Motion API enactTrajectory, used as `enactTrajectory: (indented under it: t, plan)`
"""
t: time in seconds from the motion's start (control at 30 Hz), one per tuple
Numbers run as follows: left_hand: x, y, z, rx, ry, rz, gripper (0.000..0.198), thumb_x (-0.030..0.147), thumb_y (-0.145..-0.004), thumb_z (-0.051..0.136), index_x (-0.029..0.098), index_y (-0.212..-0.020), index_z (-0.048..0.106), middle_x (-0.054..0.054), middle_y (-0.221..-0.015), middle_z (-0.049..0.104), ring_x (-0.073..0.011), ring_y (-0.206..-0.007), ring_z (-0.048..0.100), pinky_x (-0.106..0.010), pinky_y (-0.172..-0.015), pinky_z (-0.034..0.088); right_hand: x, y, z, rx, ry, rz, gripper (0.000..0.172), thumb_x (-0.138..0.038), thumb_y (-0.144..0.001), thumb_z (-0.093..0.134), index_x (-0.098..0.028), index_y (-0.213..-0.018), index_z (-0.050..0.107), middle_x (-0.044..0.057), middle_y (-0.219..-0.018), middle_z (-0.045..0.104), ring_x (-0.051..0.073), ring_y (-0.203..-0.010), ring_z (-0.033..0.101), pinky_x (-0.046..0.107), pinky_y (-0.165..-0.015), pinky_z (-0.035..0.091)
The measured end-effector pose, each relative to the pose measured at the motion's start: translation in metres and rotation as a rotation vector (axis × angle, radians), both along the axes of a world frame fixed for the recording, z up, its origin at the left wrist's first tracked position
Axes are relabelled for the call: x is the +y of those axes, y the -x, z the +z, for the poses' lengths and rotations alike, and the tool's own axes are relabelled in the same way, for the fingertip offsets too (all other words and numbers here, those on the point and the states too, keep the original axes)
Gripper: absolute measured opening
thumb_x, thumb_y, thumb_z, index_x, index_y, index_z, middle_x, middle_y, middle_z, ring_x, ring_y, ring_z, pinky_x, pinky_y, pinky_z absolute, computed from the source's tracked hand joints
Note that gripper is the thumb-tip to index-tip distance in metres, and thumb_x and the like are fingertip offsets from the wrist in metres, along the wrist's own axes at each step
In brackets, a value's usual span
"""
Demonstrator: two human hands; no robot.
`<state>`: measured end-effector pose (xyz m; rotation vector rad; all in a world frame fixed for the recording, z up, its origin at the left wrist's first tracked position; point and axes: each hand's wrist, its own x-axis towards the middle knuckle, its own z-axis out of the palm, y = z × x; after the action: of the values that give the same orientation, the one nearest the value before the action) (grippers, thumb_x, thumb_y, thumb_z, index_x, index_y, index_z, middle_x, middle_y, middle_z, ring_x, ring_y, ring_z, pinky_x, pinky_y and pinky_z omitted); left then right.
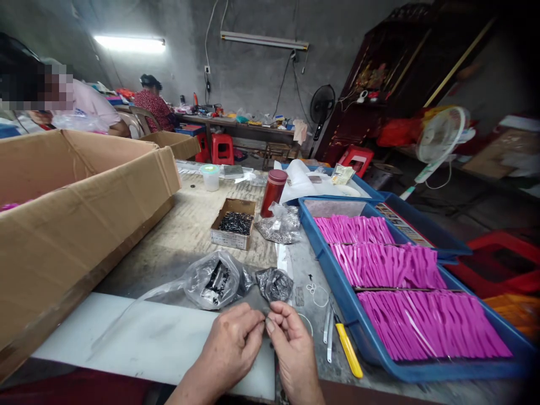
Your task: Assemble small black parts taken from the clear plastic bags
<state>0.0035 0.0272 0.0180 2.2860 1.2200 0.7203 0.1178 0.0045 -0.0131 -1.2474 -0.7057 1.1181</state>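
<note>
Near the table's front edge, my left hand (236, 337) and my right hand (293, 343) meet at the fingertips. Both are closed in a pinch on something tiny and dark that I cannot make out. Just beyond them lie a clear plastic bag (196, 287) with small black parts in it and a smaller dark bag (274, 284) of dark rings or coils. Under the left hand is a white sheet (139, 343). To the right of my right hand are a yellow-handled tool (349, 350) and thin metal strips (329, 337).
A blue tray (333, 281) at right bears rows of magenta plastic pieces (430, 326). A large cardboard box (84, 225) takes up the left. Farther back stand a small box of black pins (234, 222), a red-brown canister (273, 194) and a lidded tub (210, 179). Two people sit beyond.
</note>
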Motion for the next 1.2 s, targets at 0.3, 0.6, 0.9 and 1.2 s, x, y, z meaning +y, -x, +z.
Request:
enactTrajectory:
  t: [0.3,0.6,0.9,1.2]
  plan:
    - [0.001,0.004,0.005,0.158,0.062,-0.018,0.026,0.01,-0.075,0.038,0.016,-0.053,0.05,0.0,-0.055,0.05,-0.0114,-0.053,0.049,-0.02,-0.052,0.035,-0.001,-0.001,-0.008,-0.147,-0.019,0.052,0.022,-0.018,-0.061,0.059,-0.017,-0.083,0.058,0.0,-0.065,0.062,0.014,-0.061,0.057,0.022,-0.059,0.047]
    - [0.001,0.007,-0.002,-0.108,0.224,0.015,0.027,0.015,-0.077,0.04,0.015,-0.053,0.054,0.001,-0.053,0.047,-0.0116,-0.053,0.047,-0.02,-0.052,0.035,-0.003,-0.006,-0.007,-0.214,-0.053,0.109,0.016,-0.022,-0.066,0.058,-0.017,-0.08,0.062,0.004,-0.075,0.064,0.017,-0.071,0.059,0.025,-0.065,0.047]
    - [0.004,0.007,-0.01,-0.565,0.579,0.074,0.025,0.032,-0.076,0.047,0.013,-0.066,0.06,0.003,-0.055,0.045,-0.0101,-0.052,0.039,-0.02,-0.05,0.034,-0.002,-0.014,0.003,-0.294,-0.101,0.196,0.013,-0.024,-0.067,0.057,-0.019,-0.076,0.065,0.004,-0.074,0.064,0.018,-0.071,0.058,0.026,-0.065,0.046]
    - [0.001,0.003,-0.011,-0.668,0.666,0.027,0.028,0.035,-0.076,0.047,0.013,-0.062,0.056,0.003,-0.054,0.038,-0.0092,-0.051,0.035,-0.019,-0.048,0.03,-0.003,-0.012,0.0,-0.117,-0.064,0.237,0.019,-0.027,-0.066,0.06,-0.018,-0.083,0.059,0.001,-0.065,0.061,0.014,-0.062,0.055,0.023,-0.057,0.045]
